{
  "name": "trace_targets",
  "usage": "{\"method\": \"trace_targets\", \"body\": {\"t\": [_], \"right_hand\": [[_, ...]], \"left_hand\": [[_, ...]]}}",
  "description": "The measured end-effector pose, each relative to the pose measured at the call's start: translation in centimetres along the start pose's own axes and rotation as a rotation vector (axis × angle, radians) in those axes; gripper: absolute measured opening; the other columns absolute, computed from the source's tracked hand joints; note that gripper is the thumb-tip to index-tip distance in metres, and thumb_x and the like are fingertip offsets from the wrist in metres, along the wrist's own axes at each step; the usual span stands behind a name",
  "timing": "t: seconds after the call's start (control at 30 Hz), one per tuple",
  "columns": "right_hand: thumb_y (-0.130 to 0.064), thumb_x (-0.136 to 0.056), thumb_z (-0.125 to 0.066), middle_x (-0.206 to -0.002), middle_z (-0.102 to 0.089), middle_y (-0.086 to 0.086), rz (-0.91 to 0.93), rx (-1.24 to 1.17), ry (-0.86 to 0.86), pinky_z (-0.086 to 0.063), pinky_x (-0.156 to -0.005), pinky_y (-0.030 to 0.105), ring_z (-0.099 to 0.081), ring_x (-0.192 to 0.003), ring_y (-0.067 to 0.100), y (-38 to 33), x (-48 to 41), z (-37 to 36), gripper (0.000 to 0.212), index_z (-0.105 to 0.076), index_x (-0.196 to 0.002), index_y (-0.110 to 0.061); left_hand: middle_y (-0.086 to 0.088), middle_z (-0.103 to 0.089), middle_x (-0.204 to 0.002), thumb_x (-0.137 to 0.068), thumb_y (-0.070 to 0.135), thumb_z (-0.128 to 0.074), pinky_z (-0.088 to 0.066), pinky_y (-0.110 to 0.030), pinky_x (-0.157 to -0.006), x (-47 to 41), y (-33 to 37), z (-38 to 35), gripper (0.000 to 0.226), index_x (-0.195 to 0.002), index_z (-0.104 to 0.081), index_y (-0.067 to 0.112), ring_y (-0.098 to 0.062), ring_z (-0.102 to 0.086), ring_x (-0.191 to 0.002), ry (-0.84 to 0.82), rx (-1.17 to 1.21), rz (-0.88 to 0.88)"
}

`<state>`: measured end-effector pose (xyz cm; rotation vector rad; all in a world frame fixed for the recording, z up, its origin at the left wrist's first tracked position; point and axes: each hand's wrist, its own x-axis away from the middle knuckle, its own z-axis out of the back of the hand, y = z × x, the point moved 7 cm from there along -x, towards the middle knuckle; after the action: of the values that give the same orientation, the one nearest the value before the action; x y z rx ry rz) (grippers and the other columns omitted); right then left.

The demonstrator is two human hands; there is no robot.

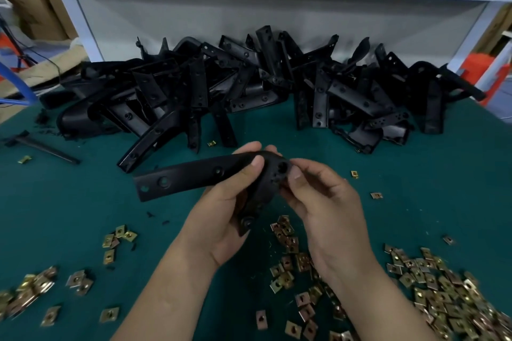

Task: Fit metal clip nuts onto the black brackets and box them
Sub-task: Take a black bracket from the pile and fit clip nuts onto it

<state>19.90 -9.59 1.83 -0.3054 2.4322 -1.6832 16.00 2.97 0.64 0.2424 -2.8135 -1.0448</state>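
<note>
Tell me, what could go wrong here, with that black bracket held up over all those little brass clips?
The bracket is gripped in mid-air by the left hand and right hand; a slip could drop it onto the loose clip nuts below and scatter them. The tangled bracket pile behind leans every which way, so pulling one out might send others sliding onto the mat.
</note>
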Motion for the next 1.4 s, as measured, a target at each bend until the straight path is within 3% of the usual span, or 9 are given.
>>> {"method": "trace_targets", "body": {"t": [0.2,0.57,0.73,0.9,1.03,1.13,1.23,1.33,1.4], "right_hand": [[-0.016,-0.077,-0.071,-0.099,-0.077,0.012,-0.131,-0.19,-0.07,-0.057,-0.073,0.021,-0.074,-0.088,0.015,0.6,0.2,-0.7,0.019,-0.081,-0.092,-0.011],[-0.02,-0.076,-0.074,-0.092,-0.076,0.007,-0.081,-0.129,-0.089,-0.057,-0.073,0.021,-0.071,-0.083,0.013,0.4,0.5,-0.9,0.015,-0.08,-0.089,-0.014],[-0.022,-0.074,-0.079,-0.088,-0.077,0.014,-0.062,-0.099,-0.085,-0.057,-0.079,0.024,-0.075,-0.087,0.02,0.1,0.6,-0.9,0.029,-0.074,-0.103,-0.019],[-0.008,-0.087,-0.075,-0.085,-0.076,0.008,-0.047,-0.066,-0.065,-0.058,-0.082,0.026,-0.075,-0.089,0.019,0.2,0.4,-0.5,0.022,-0.072,-0.106,-0.019],[-0.015,-0.09,-0.074,-0.08,-0.073,-0.01,0.198,0.528,0.056,-0.051,-0.072,0.011,-0.069,-0.081,0.003,-1.3,-0.3,1.6,0.012,-0.071,-0.093,-0.027],[-0.017,-0.09,-0.074,-0.076,-0.068,-0.022,0.294,0.934,-0.016,-0.04,-0.069,-0.001,-0.061,-0.084,-0.012,-1.0,-0.4,1.4,0.012,-0.073,-0.088,-0.028],[-0.019,-0.092,-0.071,-0.087,-0.068,-0.026,0.248,1.104,-0.086,-0.035,-0.072,-0.005,-0.058,-0.082,-0.017,0.1,-0.5,1.3,0.015,-0.078,-0.099,-0.03],[-0.026,-0.093,-0.07,-0.099,-0.069,-0.016,0.266,1.189,-0.11,-0.034,-0.073,-0.004,-0.058,-0.087,-0.005,-0.2,-0.6,1.3,0.022,-0.075,-0.114,-0.029],[-0.037,-0.09,-0.072,-0.09,-0.062,-0.019,0.259,1.241,-0.165,-0.038,-0.069,0.001,-0.056,-0.085,-0.004,-0.6,-0.5,1.2,0.023,-0.072,-0.113,-0.035]], "left_hand": [[-0.007,-0.073,-0.123,-0.083,0.016,-0.069,-0.06,-0.026,-0.079,-0.1,-0.1,0.0,0.035,-0.117,-0.065,0.017,-0.02,-0.072,-0.107,0.087,0.111,-0.053],[-0.007,-0.072,-0.125,-0.082,0.018,-0.072,-0.059,-0.025,-0.079,-0.1,-0.4,0.1,0.032,-0.114,-0.067,0.018,-0.018,-0.073,-0.106,0.076,0.121,-0.048],[-0.002,-0.072,-0.125,-0.083,0.019,-0.072,-0.059,-0.026,-0.079,0.0,-0.8,0.0,0.031,-0.114,-0.069,0.022,-0.016,-0.072,-0.106,0.066,0.087,-0.027],[-0.001,-0.073,-0.124,-0.086,0.017,-0.068,-0.06,-0.028,-0.079,-0.2,-0.8,0.2,0.029,-0.114,-0.068,0.023,-0.017,-0.073,-0.105,0.075,0.123,-0.026],[-0.001,-0.076,-0.114,-0.08,0.015,-0.07,-0.059,-0.023,-0.073,-0.6,0.4,1.7,0.031,-0.11,-0.069,0.021,-0.012,-0.074,-0.098,0.182,0.221,-0.11],[-0.005,-0.076,-0.111,-0.077,0.015,-0.071,-0.059,-0.023,-0.076,-0.9,0.3,2.3,0.035,-0.112,-0.068,0.016,-0.013,-0.074,-0.1,0.221,0.209,-0.12],[-0.006,-0.077,-0.11,-0.074,0.017,-0.073,-0.06,-0.023,-0.072,-0.9,-0.4,2.1,0.045,-0.119,-0.066,0.013,-0.014,-0.075,-0.098,0.224,0.19,-0.077],[-0.006,-0.078,-0.107,-0.074,0.013,-0.073,-0.059,-0.021,-0.066,-0.8,-0.5,2.2,0.051,-0.124,-0.065,0.015,-0.013,-0.076,-0.092,0.223,0.15,-0.059],[-0.006,-0.078,-0.106,-0.073,0.01,-0.073,-0.059,-0.022,-0.064,-0.8,-0.4,2.2,0.056,-0.128,-0.063,0.017,-0.014,-0.076,-0.09,0.224,0.141,-0.048]]}}
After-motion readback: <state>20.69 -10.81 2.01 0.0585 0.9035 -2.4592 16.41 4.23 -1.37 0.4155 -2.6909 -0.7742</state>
